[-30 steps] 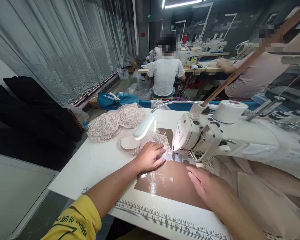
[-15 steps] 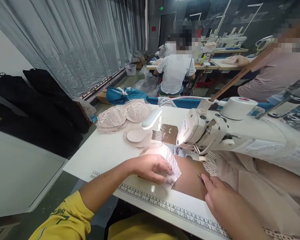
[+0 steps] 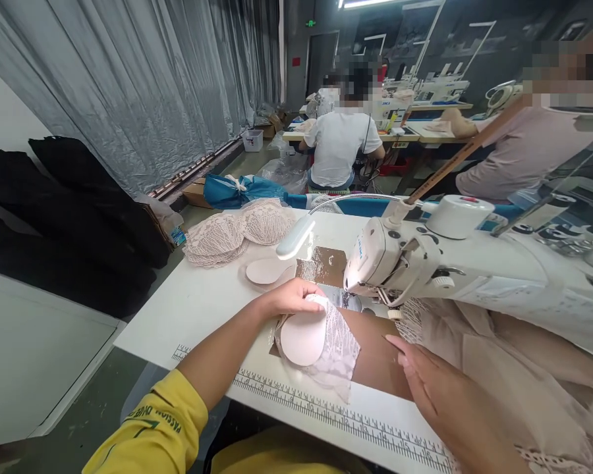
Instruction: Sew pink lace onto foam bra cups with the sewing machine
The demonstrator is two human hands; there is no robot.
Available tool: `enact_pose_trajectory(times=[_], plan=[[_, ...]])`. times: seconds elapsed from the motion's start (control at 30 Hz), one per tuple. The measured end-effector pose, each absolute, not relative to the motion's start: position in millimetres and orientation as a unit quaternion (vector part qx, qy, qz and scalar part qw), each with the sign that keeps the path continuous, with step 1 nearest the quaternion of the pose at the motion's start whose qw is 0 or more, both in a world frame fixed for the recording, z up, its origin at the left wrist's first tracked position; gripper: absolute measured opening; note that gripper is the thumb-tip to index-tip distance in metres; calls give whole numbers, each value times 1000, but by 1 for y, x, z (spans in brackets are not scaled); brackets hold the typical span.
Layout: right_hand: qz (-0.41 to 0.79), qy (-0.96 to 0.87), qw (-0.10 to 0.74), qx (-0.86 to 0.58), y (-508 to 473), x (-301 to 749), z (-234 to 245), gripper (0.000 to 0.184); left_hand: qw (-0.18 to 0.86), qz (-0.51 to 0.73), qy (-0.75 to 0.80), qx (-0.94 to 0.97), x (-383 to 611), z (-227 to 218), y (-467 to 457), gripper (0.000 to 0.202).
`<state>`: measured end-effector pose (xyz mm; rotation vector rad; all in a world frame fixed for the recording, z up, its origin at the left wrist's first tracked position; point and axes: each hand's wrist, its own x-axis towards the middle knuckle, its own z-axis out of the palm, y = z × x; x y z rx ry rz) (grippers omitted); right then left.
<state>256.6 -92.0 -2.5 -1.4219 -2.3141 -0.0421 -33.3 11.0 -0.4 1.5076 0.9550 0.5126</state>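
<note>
My left hand (image 3: 296, 297) is closed on the upper edge of a pale foam bra cup (image 3: 304, 339), thumb on top. White lace (image 3: 343, 349) lies under the cup and spreads to its right, over the brown part of the table. To the right, my right hand (image 3: 418, 368) is closed beside the lace, just above the brown surface. Only the tip of a small dark pointed tool shows at its fingers; the rest is hidden. The sewing machine head (image 3: 370, 263) stands just beyond both hands.
A lamp (image 3: 296, 237) on a bendable neck hangs over the table. Stacked lace cups (image 3: 217, 237) and a loose foam cup (image 3: 269, 270) lie at the back left. Beige fabric (image 3: 479, 355) drapes at the right. A printed ruler (image 3: 321, 408) runs along the front edge. People sit at machines beyond.
My left hand has moved up to the cup's top edge, and the cup now shows its smooth side with lace spread out. My right hand's tool is less visible. The view has shifted slightly.
</note>
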Motion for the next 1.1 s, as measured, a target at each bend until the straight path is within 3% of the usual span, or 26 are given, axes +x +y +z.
enact_pose_trajectory(times=[0.23, 0.33, 0.47, 0.63, 0.87, 1.1], plan=[[292, -727, 270, -560, -70, 212, 13, 32, 694, 201, 365, 587, -34, 2, 1, 36], [367, -732, 243, -520, -62, 196, 15, 25, 721, 203, 350, 562, -35, 2, 1, 35], [390, -743, 192, -508, -60, 191, 15, 26, 716, 200, 363, 562, -34, 2, 1, 37], [404, -718, 231, -517, -54, 189, 12, 22, 695, 182, 336, 608, -26, 3, -2, 39], [406, -710, 231, -527, -54, 186, 12, 34, 639, 190, 336, 665, -20, 0, -8, 39], [432, -689, 276, -512, -54, 195, 1, 32, 675, 169, 310, 647, -19, -2, -11, 35]])
